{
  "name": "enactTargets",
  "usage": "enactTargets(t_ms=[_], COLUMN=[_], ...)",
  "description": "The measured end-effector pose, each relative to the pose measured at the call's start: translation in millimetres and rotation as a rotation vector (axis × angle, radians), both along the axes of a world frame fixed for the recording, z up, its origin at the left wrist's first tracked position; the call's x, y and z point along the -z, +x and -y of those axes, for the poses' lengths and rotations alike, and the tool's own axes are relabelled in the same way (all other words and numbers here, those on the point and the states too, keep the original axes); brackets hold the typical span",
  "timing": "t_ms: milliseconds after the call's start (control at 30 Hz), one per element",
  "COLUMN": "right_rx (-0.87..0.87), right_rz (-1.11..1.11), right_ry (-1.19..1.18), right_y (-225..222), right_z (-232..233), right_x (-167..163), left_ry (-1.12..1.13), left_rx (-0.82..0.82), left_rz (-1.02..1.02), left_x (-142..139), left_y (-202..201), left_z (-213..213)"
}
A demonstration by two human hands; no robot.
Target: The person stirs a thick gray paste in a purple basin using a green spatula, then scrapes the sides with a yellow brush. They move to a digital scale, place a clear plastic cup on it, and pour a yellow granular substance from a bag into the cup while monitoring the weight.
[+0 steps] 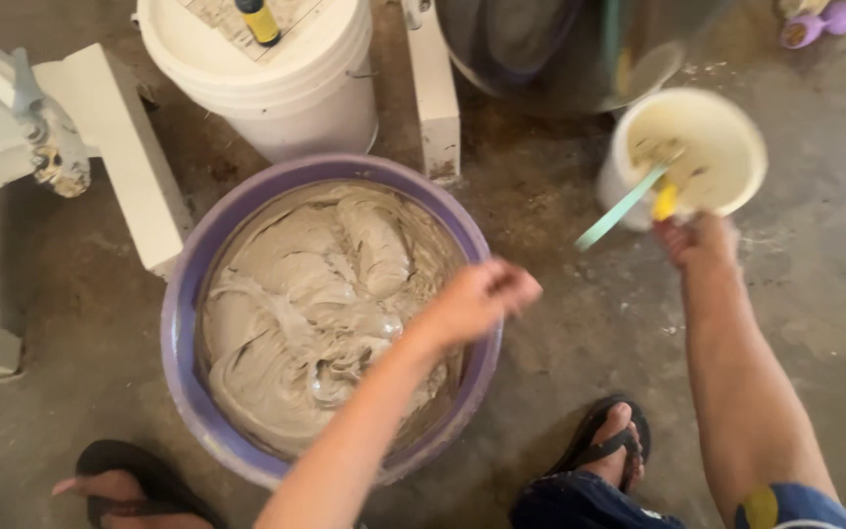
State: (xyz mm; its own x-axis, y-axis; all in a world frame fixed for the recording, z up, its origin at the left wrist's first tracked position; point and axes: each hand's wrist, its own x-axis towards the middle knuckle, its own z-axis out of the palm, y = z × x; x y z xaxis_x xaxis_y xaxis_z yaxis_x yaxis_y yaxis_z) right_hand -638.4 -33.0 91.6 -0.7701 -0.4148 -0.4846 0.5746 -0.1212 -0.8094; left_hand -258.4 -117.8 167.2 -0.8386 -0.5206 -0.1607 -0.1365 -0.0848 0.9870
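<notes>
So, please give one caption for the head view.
Right hand grips a yellow-handled tool at a small white bucket.

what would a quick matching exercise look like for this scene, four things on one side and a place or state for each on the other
Things:
1. purple tub
2. small white bucket
3. left hand
4. big white bucket

Places or states:
A. hovers above the tub's right rim
B. stands behind the tub, top of view
C. full of thick grey paste
D. right hand reaches it; green tool sticks out

Pairs: 1-C, 2-D, 3-A, 4-B
</notes>
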Motion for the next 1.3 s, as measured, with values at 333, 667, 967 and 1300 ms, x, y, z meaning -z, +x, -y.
enactTargets(t_ms=[333,667,967,1300], right_rx=[-0.41,-0.628,-0.779,-0.827], right_rz=[0.075,0.06,-0.004,-0.018], right_ry=[0.237,0.116,0.365,0.446], right_y=[205,291,165,-48], right_z=[-1,-78,-175,-325], right_x=[40,35,13,111], left_ry=[-0.639,0.039,0.589,0.532], left_rx=[-1.125,-1.118,-0.67,-0.832], left_rz=[0.378,0.55,0.318,0.228], left_x=[17,97,146,184], left_y=[271,378,315,180], left_z=[129,96,61,-114])
